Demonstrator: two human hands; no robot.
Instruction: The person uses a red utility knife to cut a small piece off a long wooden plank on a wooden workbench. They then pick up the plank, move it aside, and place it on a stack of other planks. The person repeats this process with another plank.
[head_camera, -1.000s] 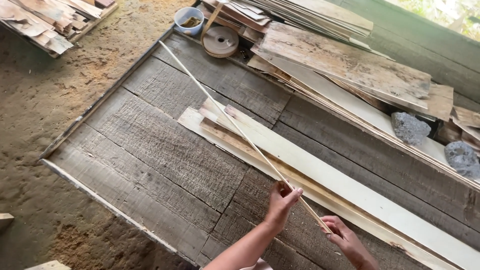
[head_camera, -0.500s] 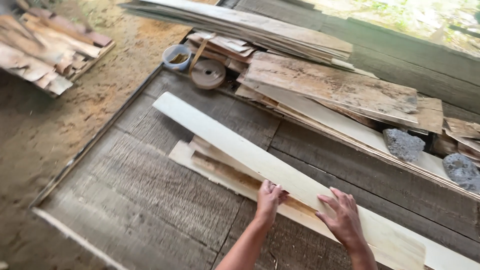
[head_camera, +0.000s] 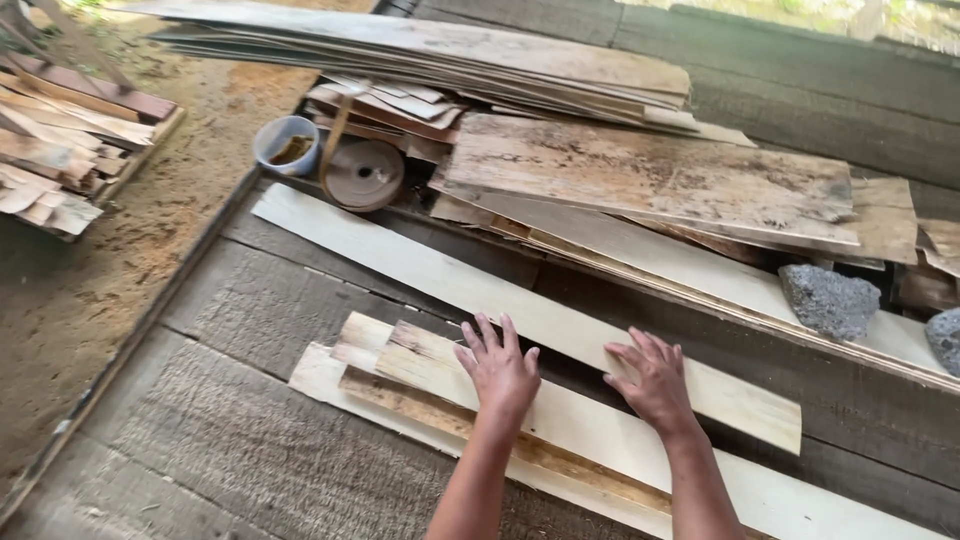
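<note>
- Floor (head_camera: 250, 440): grey weathered planks carry everything; its widest bare room lies near-left, ending at a raised edge beside sandy ground.
- Veneer stack (head_camera: 640, 180): a broad pile at the far side, so there is little room to push that way.
- Long strip (head_camera: 420, 270): pale, lying flat on a slant from the roll (head_camera: 363, 174) and cup (head_camera: 287, 145) to the near right. It looks like the laying-down step, the strip being pressed and lined up; nudging it next calls for flat, even pressure.
- Short strips (head_camera: 400, 365): they lie just beside it, partly under the left hand.
- Stones (head_camera: 828, 300): at the right, beside the stack's edge.
- Left hand (head_camera: 498, 368) and right hand (head_camera: 655, 378): both spread wide and flat, gripping nothing; the right rests on the long strip.
</note>
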